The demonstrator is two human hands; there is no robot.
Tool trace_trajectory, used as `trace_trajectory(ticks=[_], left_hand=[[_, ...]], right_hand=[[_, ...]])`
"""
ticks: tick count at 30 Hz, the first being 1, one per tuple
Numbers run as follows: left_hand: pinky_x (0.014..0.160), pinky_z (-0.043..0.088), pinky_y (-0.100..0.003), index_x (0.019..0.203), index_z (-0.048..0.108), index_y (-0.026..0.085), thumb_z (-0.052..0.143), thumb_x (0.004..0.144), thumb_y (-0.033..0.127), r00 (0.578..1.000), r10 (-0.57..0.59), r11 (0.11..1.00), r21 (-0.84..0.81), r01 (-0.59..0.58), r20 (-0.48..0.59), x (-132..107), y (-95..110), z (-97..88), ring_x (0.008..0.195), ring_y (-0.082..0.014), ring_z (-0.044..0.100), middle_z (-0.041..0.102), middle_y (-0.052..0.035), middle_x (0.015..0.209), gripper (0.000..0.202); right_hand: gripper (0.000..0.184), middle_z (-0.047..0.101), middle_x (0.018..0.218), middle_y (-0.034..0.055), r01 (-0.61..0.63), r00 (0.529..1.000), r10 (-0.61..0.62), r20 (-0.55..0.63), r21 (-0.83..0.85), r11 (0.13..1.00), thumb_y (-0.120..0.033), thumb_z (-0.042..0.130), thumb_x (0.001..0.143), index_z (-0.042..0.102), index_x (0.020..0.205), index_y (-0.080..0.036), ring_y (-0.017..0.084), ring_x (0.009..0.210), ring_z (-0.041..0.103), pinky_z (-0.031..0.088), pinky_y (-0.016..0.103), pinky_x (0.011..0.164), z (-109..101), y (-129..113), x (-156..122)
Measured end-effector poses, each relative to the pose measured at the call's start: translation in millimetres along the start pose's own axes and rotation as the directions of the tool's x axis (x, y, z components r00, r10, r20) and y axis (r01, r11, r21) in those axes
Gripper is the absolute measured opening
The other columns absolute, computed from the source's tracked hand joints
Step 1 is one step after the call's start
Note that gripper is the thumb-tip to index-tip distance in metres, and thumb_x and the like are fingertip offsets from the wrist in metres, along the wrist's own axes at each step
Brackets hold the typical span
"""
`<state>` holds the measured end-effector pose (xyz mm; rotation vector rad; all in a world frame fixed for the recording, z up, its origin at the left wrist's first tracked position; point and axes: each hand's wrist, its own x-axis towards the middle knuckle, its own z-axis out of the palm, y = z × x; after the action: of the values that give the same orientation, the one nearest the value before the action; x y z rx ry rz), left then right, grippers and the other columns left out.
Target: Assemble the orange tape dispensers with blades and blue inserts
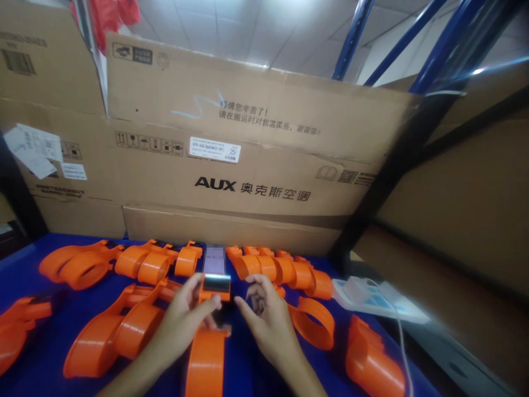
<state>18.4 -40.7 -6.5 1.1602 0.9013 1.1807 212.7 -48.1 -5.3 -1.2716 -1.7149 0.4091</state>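
Observation:
My left hand grips an orange tape dispenser near its head, thumb and fingers closed around the part with the metal cutter blade. My right hand sits just to the right of the dispenser's head, fingers curled and pinched close to it; I cannot make out whether anything small is between them. The dispenser's round orange body points toward me at the bottom of the view. Both hands hover over a blue table.
Several more orange tape dispensers and loose orange rings lie all over the blue table. Large cardboard boxes stand behind the table. A white power strip with a cable lies at right. Blue shelf posts rise at the upper right.

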Motion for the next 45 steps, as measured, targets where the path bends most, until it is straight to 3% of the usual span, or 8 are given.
trace_trajectory(ticks=[5, 10, 15, 20, 24, 33, 40, 45], left_hand=[[0.055, 0.053, -0.028, 0.12, 0.055, 0.021, 0.073, 0.081, 0.047, 0.999, -0.027, 1.0, 0.009, 0.027, -0.043, -0.1, -0.2, 1.9, 0.054, -0.0159, 0.066, 0.073, -0.0033, 0.082, 0.051], [0.054, 0.052, -0.027, 0.116, 0.056, 0.021, 0.072, 0.081, 0.048, 1.0, -0.016, 1.0, -0.023, 0.016, -0.012, 0.3, -1.7, 2.9, 0.052, -0.0146, 0.064, 0.071, -0.0021, 0.081, 0.047], [0.054, 0.052, -0.027, 0.114, 0.058, 0.02, 0.069, 0.085, 0.048, 0.999, 0.016, 1.0, -0.017, -0.015, 0.049, 0.3, -4.6, 2.1, 0.053, -0.0144, 0.064, 0.07, -0.0013, 0.078, 0.042], [0.054, 0.053, -0.026, 0.114, 0.057, 0.021, 0.069, 0.086, 0.046, 0.998, 0.026, 0.999, -0.026, -0.024, 0.056, -0.4, -3.4, 1.9, 0.054, -0.0141, 0.064, 0.069, 0.0, 0.076, 0.04], [0.055, 0.052, -0.025, 0.112, 0.058, 0.021, 0.07, 0.085, 0.047, 0.999, 0.016, 0.999, -0.041, -0.015, 0.035, -1.1, -1.1, 2.5, 0.054, -0.014, 0.065, 0.07, -0.0003, 0.076, 0.04], [0.055, 0.054, -0.025, 0.111, 0.058, 0.022, 0.071, 0.085, 0.046, 0.999, 0.018, 0.996, -0.093, -0.015, 0.034, -0.5, -4.2, 4.6, 0.053, -0.0126, 0.064, 0.069, 0.0009, 0.077, 0.038], [0.058, 0.056, -0.026, 0.115, 0.057, 0.021, 0.07, 0.086, 0.045, 0.999, 0.005, 0.995, -0.103, 0.0, 0.05, -2.0, -3.4, 5.7, 0.055, -0.0132, 0.064, 0.068, 0.0003, 0.077, 0.04], [0.062, 0.056, -0.026, 0.118, 0.057, 0.021, 0.071, 0.087, 0.041, 0.999, -0.003, 0.989, -0.146, 0.01, 0.05, -1.4, -2.9, 4.2, 0.057, -0.0126, 0.065, 0.071, -0.0008, 0.082, 0.04]], right_hand=[[0.031, 0.06, 0.076, -0.0013, 0.078, 0.988, -0.073, -0.134, 0.031, 0.996, -0.031, 0.066, 0.09, 0.059, 0.118, -0.021, 0.015, 0.062, 0.057, 0.048, 0.024, 0.057, 5.0, -8.5, -3.3], [0.029, 0.064, 0.081, 0.002, 0.148, 0.96, -0.145, -0.241, -0.004, 0.989, -0.03, 0.069, 0.088, 0.062, 0.114, -0.02, 0.017, 0.068, 0.06, 0.052, 0.027, 0.061, 6.5, -13.8, -6.7], [0.007, 0.065, 0.077, 0.0027, 0.221, 0.952, -0.225, -0.208, -0.046, 0.974, -0.027, 0.069, 0.089, 0.066, 0.091, -0.02, 0.017, 0.066, 0.06, 0.053, 0.029, 0.062, 5.1, -17.4, -8.6], [0.001, 0.073, 0.086, 0.0068, 0.343, 0.928, -0.343, -0.148, -0.028, 0.939, -0.019, 0.068, 0.09, 0.068, 0.09, -0.02, 0.02, 0.076, 0.068, 0.058, 0.034, 0.072, 3.8, -20.3, -7.8], [0.01, 0.076, 0.091, 0.0078, 0.377, 0.914, -0.384, -0.135, -0.073, 0.923, -0.016, 0.066, 0.091, 0.07, 0.098, -0.022, 0.023, 0.083, 0.072, 0.06, 0.038, 0.078, 3.9, -22.0, -7.8], [0.014, 0.076, 0.091, 0.0074, 0.369, 0.913, -0.381, -0.147, -0.103, 0.924, -0.014, 0.065, 0.091, 0.069, 0.102, -0.021, 0.021, 0.079, 0.073, 0.062, 0.034, 0.073, 6.1, -17.4, -10.5], [0.026, 0.076, 0.097, 0.0092, 0.47, 0.866, -0.485, -0.121, -0.132, 0.873, -0.008, 0.064, 0.09, 0.07, 0.112, -0.022, 0.023, 0.084, 0.072, 0.062, 0.037, 0.075, 5.1, -11.8, -10.1], [0.031, 0.075, 0.099, 0.0096, 0.46, 0.877, -0.47, -0.097, -0.109, 0.881, -0.009, 0.065, 0.09, 0.071, 0.118, -0.023, 0.023, 0.083, 0.07, 0.061, 0.039, 0.075, 1.4, -16.0, -10.5]])
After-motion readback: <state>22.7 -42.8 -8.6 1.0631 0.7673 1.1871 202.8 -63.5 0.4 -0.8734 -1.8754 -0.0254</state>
